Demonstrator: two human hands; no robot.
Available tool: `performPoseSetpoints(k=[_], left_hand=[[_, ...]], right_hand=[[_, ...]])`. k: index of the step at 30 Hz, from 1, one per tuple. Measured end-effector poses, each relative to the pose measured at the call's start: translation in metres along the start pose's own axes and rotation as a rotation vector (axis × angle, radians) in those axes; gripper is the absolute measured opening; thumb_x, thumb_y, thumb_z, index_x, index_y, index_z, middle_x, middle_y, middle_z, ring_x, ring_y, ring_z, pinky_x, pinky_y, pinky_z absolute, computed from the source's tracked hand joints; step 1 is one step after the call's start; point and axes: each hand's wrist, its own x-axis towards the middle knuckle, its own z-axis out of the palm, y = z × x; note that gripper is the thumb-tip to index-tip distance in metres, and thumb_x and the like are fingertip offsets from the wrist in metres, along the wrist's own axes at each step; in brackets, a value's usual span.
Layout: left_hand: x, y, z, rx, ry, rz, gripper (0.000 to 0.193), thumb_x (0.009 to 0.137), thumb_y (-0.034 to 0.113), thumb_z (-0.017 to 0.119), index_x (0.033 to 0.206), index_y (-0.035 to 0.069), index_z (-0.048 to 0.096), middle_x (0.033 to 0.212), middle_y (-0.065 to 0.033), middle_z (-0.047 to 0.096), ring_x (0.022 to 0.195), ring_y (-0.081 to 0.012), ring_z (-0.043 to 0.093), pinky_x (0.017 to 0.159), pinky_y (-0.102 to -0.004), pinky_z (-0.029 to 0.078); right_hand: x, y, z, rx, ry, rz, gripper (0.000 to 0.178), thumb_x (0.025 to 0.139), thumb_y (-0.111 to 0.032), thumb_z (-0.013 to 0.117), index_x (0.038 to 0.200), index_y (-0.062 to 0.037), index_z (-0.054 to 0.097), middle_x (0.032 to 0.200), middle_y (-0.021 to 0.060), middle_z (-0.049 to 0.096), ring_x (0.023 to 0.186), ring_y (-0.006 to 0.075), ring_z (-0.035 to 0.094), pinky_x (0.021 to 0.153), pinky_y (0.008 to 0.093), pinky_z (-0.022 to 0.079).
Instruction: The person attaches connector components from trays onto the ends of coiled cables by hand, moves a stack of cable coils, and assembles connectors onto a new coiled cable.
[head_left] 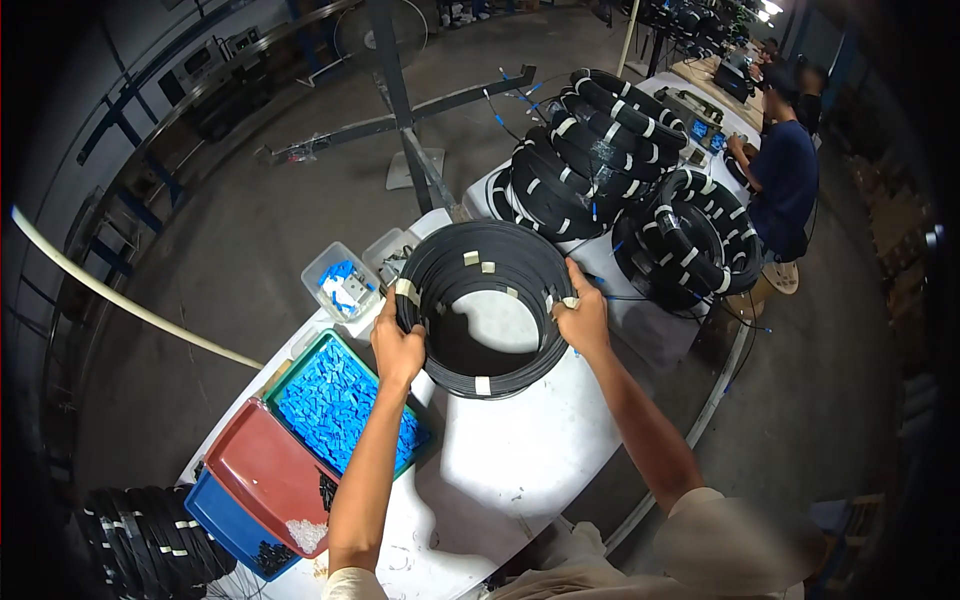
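Observation:
Between my hands is a wide coil of black cable [485, 384], bound at intervals with pale tape, over the white table. My left hand [398, 345] grips its left side, thumb inside and fingers round the outer wall. On the opposite side my right hand [582, 315] holds the coil near a taped spot. Through its open middle the white tabletop shows. Just left of the coil sits a green tray [325, 345] full of small blue connectors [340, 395].
A red tray [255, 450] and a blue tray [225, 515] with small parts lie at the left. Clear plastic boxes [322, 262] stand behind. More cable coils [560, 180] are piled at the far right, near a seated person [785, 180]. A metal stand [395, 90] rises beyond the table.

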Motion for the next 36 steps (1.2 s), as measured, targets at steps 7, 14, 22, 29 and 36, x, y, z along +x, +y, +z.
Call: performPoseSetpoints(k=[7, 14, 22, 29, 36], left_hand=[[-0.008, -0.015, -0.011, 0.239, 0.062, 0.132, 0.074, 0.081, 0.023, 0.075, 0.147, 0.003, 0.048, 0.156, -0.0284, 0.037, 0.141, -0.0414, 0.042, 0.119, -0.0449, 0.031], [-0.017, -0.016, 0.011, -0.355, -0.029, -0.098, 0.063, 0.101, 0.031, 0.057, 0.156, 0.009, 0.035, 0.141, -0.0252, 0.056, 0.129, -0.0351, 0.057, 0.11, -0.0373, 0.039], [-0.021, -0.016, 0.025, -0.482, -0.016, -0.076, 0.06, 0.105, 0.034, 0.05, 0.158, 0.011, 0.033, 0.144, -0.0217, 0.053, 0.127, -0.0294, 0.056, 0.11, -0.036, 0.039], [-0.012, -0.034, 0.019, -0.369, 0.033, -0.016, 0.073, 0.103, 0.049, 0.048, 0.158, 0.006, 0.027, 0.146, -0.0259, 0.051, 0.136, -0.0373, 0.049, 0.115, -0.0399, 0.033], [-0.061, -0.044, -0.04, -0.435, 0.024, -0.128, 0.086, 0.102, 0.062, 0.04, 0.16, 0.002, 0.019, 0.155, -0.0314, 0.037, 0.143, -0.0439, 0.039, 0.119, -0.0414, 0.03]], right_hand=[[-0.014, -0.022, -0.016, -0.631, 0.15, -0.377, 0.073, 0.079, -0.011, 0.075, 0.144, 0.0015, 0.046, 0.145, 0.026, 0.051, 0.131, 0.043, 0.051, 0.113, 0.0446, 0.038], [-0.029, -0.013, 0.004, 0.055, 0.042, -0.098, 0.078, 0.085, 0.001, 0.064, 0.155, -0.0071, 0.031, 0.148, 0.0258, 0.048, 0.138, 0.0438, 0.046, 0.114, 0.0447, 0.037], [-0.03, -0.003, 0.004, 0.087, 0.011, -0.019, 0.076, 0.086, 0.004, 0.052, 0.157, -0.0105, 0.029, 0.156, 0.0227, 0.04, 0.142, 0.0416, 0.041, 0.117, 0.0428, 0.032], [-0.009, 0.043, 0.039, 0.07, 0.031, -0.329, 0.07, 0.088, 0.003, 0.057, 0.153, -0.0052, 0.035, 0.154, 0.0263, 0.04, 0.141, 0.043, 0.041, 0.117, 0.0425, 0.034], [-0.036, 0.064, 0.025, 0.466, 0.107, -0.2, 0.067, 0.099, -0.024, 0.06, 0.155, -0.0042, 0.028, 0.145, 0.0148, 0.048, 0.129, 0.0311, 0.05, 0.113, 0.0416, 0.036]])
